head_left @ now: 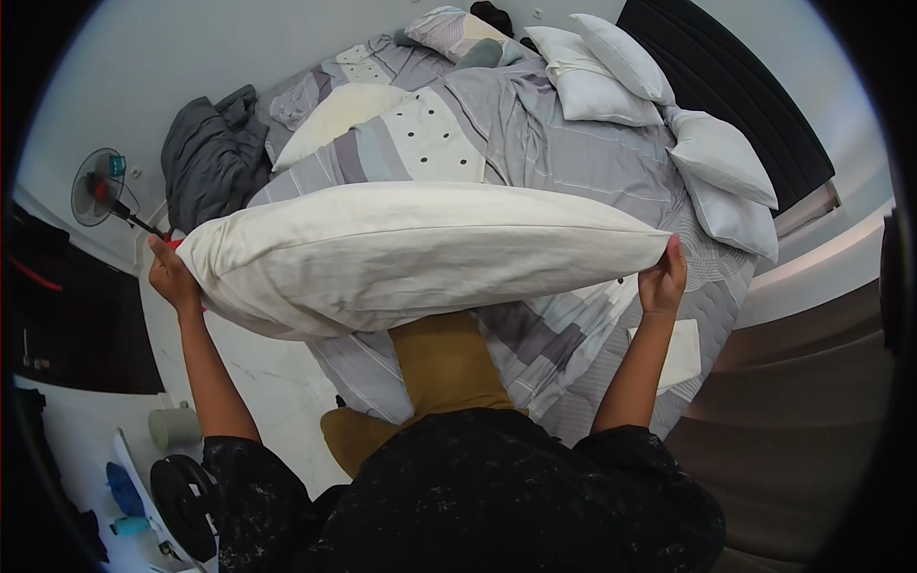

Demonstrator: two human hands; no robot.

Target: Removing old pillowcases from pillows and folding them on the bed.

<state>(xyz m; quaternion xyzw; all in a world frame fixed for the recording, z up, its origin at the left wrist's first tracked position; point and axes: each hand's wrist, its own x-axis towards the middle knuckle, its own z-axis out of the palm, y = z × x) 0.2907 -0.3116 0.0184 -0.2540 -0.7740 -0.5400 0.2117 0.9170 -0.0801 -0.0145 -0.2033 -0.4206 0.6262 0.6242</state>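
Stretched across in front of me is a cream pillow (430, 253), lifted above the bed with a long seam along its side. My left hand (175, 277) grips its left end, thumb pointing up. At the tapered right corner, my right hand (663, 279) pinches the cloth between thumb and fingers. The pillow's underside and part of the bedding behind it are out of sight. Beyond it lies a rumpled grey patterned sheet or quilt (535, 124), with a second cream piece (344, 115) on it.
White pillows (597, 91) are stacked by the dark headboard (735, 86), with others (731, 172) nearer. A folded cream cloth (680, 355) rests on the mattress's right side. At left are a dark grey blanket heap (215, 158), a standing fan (98, 188) and a greenish container (174, 427).
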